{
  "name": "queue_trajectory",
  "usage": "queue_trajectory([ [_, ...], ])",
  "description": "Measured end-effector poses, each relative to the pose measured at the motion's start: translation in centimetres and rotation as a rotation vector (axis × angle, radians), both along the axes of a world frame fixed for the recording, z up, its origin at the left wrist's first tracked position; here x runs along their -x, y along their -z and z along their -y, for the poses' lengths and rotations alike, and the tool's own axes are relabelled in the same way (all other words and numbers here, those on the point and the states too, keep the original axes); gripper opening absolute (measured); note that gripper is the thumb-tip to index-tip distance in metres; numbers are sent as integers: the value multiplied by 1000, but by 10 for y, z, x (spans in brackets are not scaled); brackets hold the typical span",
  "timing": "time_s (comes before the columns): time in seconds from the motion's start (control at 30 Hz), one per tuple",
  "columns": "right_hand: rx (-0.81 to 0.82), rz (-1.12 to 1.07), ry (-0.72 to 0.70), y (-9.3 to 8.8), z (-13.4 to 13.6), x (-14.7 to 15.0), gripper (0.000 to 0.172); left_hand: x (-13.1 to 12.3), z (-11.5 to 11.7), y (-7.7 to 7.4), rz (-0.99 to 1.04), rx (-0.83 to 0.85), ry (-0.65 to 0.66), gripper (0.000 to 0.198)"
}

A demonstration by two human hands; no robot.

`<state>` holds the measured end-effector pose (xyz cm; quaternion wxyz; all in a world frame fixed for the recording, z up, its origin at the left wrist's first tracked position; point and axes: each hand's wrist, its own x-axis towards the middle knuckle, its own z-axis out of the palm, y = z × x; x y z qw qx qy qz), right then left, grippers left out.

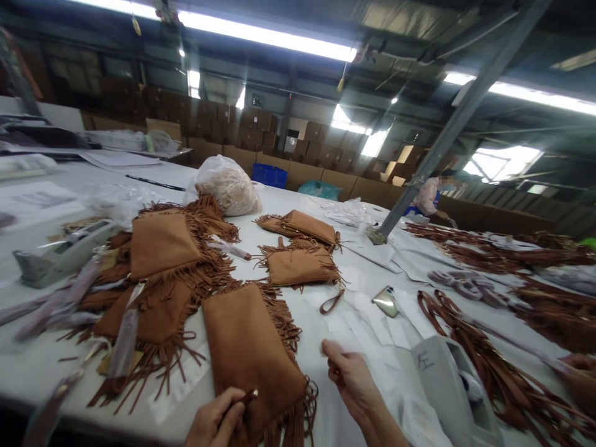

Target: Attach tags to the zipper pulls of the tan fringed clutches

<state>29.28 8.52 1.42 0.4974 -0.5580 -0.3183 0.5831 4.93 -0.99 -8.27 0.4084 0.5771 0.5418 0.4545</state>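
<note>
My left hand (216, 419) is closed at the lower edge of a brown fringed pouch (251, 347), pinching a short brown leather strap (244, 397) with a shiny metal end. Its link to the pouch is hidden. To the right of that pouch, over white sheets, my right hand (351, 379) is closed with thumb and fingers together. Its fingertips are slightly blurred, and I cannot make out what they hold. Beyond lie two more fringed pouches (302, 267), one with a wrist loop (331, 302). A pile of fringed pouches (162, 245) with wrapped tassels is at left.
Tape dispensers stand at right (459, 391) and left (65, 251). A phone (385, 301) lies among white papers. Brown straps (488, 354) cover the right side, where another person's hand (577, 372) shows. A metal post (419, 167) rises behind; a co-worker (426, 197) is farther off.
</note>
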Motion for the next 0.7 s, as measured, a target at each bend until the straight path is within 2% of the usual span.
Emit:
queue_trajectory([
  [0.2,10,-155,-155,-2,30,49,35,3,2,-14,-39,-10,60,35],
  [0.4,115,-291,-152,4,41,65,30,1,2,-22,-33,-21,32,30],
  [0.7,134,-281,-170,17,52,91,35,2,1,-27,-26,-39,11,28],
])
